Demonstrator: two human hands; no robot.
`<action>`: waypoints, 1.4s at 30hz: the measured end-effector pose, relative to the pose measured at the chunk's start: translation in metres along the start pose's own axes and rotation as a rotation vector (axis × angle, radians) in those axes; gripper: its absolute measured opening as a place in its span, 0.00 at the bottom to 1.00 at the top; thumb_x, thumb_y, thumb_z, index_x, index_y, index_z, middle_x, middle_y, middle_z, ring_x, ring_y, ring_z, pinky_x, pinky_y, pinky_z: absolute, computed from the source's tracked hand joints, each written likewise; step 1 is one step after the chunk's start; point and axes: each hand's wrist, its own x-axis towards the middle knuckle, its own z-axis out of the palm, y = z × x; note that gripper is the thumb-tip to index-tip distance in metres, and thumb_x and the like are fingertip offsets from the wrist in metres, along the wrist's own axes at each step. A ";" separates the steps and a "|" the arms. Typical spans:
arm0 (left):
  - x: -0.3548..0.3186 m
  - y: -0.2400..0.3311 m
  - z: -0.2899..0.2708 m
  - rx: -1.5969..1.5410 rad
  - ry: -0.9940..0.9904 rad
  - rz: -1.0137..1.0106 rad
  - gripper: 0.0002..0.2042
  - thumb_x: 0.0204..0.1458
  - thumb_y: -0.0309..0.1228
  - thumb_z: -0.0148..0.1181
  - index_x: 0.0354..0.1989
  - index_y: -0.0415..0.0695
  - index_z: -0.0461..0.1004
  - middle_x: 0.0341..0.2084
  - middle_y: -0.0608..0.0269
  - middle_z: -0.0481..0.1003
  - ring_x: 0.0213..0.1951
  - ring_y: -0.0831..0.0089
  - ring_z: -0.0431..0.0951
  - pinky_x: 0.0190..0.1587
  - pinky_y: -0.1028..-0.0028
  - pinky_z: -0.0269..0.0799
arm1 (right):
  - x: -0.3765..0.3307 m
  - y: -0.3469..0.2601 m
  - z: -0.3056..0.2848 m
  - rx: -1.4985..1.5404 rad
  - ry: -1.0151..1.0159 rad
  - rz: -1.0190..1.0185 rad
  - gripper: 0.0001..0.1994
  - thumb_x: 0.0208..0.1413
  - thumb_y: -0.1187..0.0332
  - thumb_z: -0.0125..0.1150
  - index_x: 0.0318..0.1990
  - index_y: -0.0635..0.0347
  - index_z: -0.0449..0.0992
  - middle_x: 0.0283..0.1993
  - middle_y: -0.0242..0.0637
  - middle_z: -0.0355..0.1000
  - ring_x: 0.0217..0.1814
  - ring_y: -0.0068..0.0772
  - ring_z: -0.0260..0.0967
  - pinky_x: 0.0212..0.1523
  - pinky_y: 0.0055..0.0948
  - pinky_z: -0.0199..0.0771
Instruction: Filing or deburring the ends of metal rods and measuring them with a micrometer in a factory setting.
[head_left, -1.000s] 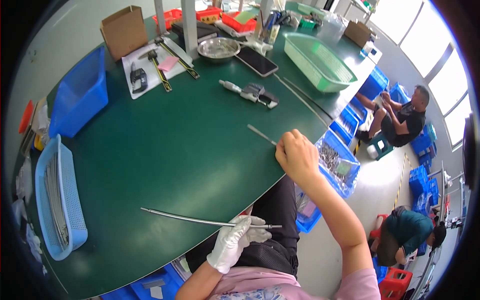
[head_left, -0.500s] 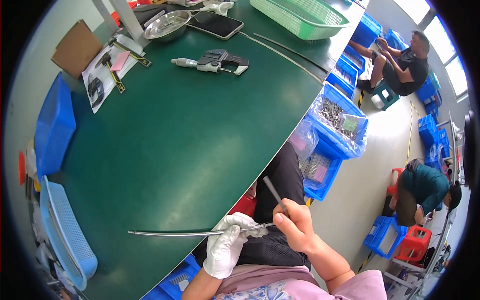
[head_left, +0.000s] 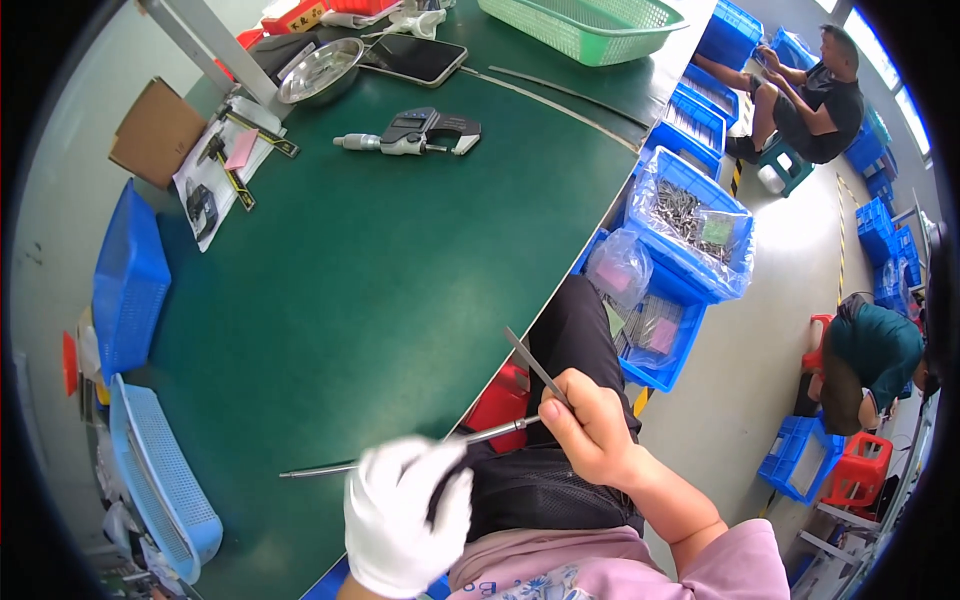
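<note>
My left hand [head_left: 408, 515], in a white glove, grips a long thin metal rod [head_left: 330, 466] that lies level over the near edge of the green table [head_left: 380, 280]. The rod's right end reaches my bare right hand [head_left: 592, 428]. That hand pinches a short thin metal strip [head_left: 533, 365], which points up and to the left. Both hands are over my lap, at the table's front edge.
A digital micrometer [head_left: 410, 131], a phone [head_left: 412, 57] and a metal bowl [head_left: 320, 70] lie at the far side. Blue baskets [head_left: 130, 280] stand on the left. Blue bins of metal parts [head_left: 690, 225] sit on the floor to the right, near two seated people [head_left: 815, 85].
My right hand has come back from the table's middle to my lap with the short strip. It now meets the rod's end. The view has tilted down toward me.
</note>
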 end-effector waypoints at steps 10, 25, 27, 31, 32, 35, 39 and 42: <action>0.046 -0.011 0.028 0.009 -0.204 0.269 0.08 0.43 0.26 0.59 0.33 0.44 0.73 0.18 0.62 0.68 0.18 0.65 0.70 0.20 0.71 0.66 | 0.006 0.001 -0.003 0.059 0.124 -0.011 0.07 0.56 0.71 0.47 0.28 0.64 0.64 0.16 0.40 0.61 0.14 0.35 0.61 0.17 0.27 0.58; 0.044 -0.014 0.034 0.143 -0.090 0.255 0.11 0.42 0.26 0.60 0.36 0.45 0.72 0.15 0.65 0.63 0.13 0.67 0.66 0.16 0.71 0.62 | -0.007 0.019 0.034 0.105 0.169 -0.151 0.05 0.51 0.75 0.46 0.25 0.64 0.66 0.16 0.36 0.64 0.14 0.35 0.64 0.17 0.27 0.63; 0.044 -0.016 0.036 0.142 -0.088 0.257 0.11 0.42 0.27 0.59 0.36 0.44 0.71 0.15 0.65 0.63 0.13 0.67 0.66 0.16 0.72 0.62 | -0.005 0.016 0.034 0.092 0.171 -0.129 0.05 0.52 0.75 0.46 0.26 0.64 0.66 0.16 0.36 0.65 0.14 0.36 0.65 0.17 0.28 0.63; 0.044 -0.013 0.036 0.160 -0.099 0.238 0.11 0.42 0.27 0.58 0.36 0.45 0.71 0.15 0.66 0.62 0.13 0.68 0.65 0.16 0.72 0.62 | -0.004 0.013 0.038 0.076 0.200 -0.069 0.04 0.52 0.76 0.45 0.27 0.65 0.65 0.17 0.36 0.66 0.15 0.37 0.66 0.18 0.28 0.65; 0.043 -0.012 0.036 0.161 -0.096 0.226 0.11 0.42 0.27 0.58 0.36 0.45 0.71 0.16 0.66 0.62 0.13 0.68 0.65 0.16 0.72 0.62 | -0.004 0.012 0.039 0.076 0.196 -0.068 0.04 0.52 0.76 0.45 0.27 0.65 0.65 0.17 0.36 0.66 0.15 0.37 0.66 0.18 0.28 0.65; 0.044 -0.013 0.037 0.165 -0.068 0.217 0.10 0.42 0.28 0.57 0.35 0.46 0.71 0.16 0.67 0.62 0.13 0.69 0.65 0.15 0.72 0.62 | -0.003 0.011 0.043 0.059 0.218 -0.056 0.04 0.52 0.76 0.45 0.27 0.65 0.65 0.17 0.37 0.66 0.15 0.37 0.66 0.18 0.28 0.65; 0.045 -0.011 0.038 0.171 -0.070 0.202 0.09 0.42 0.28 0.57 0.34 0.47 0.71 0.16 0.67 0.62 0.13 0.69 0.65 0.15 0.72 0.62 | -0.009 0.015 0.043 0.081 0.219 -0.040 0.04 0.52 0.76 0.45 0.27 0.64 0.65 0.16 0.38 0.66 0.15 0.37 0.66 0.18 0.29 0.64; 0.045 -0.011 0.040 0.204 -0.082 0.191 0.08 0.42 0.29 0.56 0.33 0.47 0.71 0.16 0.67 0.62 0.13 0.69 0.65 0.15 0.72 0.62 | 0.000 0.005 0.040 0.079 0.227 -0.011 0.05 0.52 0.75 0.45 0.26 0.64 0.65 0.16 0.38 0.65 0.15 0.37 0.66 0.17 0.29 0.64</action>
